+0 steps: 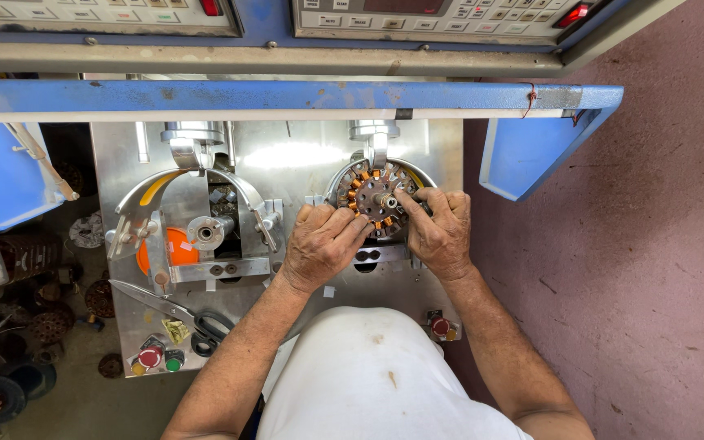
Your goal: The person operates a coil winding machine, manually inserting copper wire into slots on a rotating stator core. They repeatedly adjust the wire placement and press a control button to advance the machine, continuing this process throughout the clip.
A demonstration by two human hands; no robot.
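Note:
A round stator core [372,192] with copper-wound teeth sits on the right spindle of a steel winding machine [287,163]. My left hand [323,242] rests against its lower left edge, fingers curled onto the core. On the lower right side my right hand [440,232] grips the core, with fingertips reaching toward the centre shaft. Both hands touch the stator. The lower part of the core is hidden behind my fingers.
The left winding station [197,224] has an empty spindle and an orange disc behind it. Scissors [181,314] lie on the machine plate near red and green buttons [156,358]. Blue guard panels [531,151] flank the machine. Several stators lie on the floor at left [46,322].

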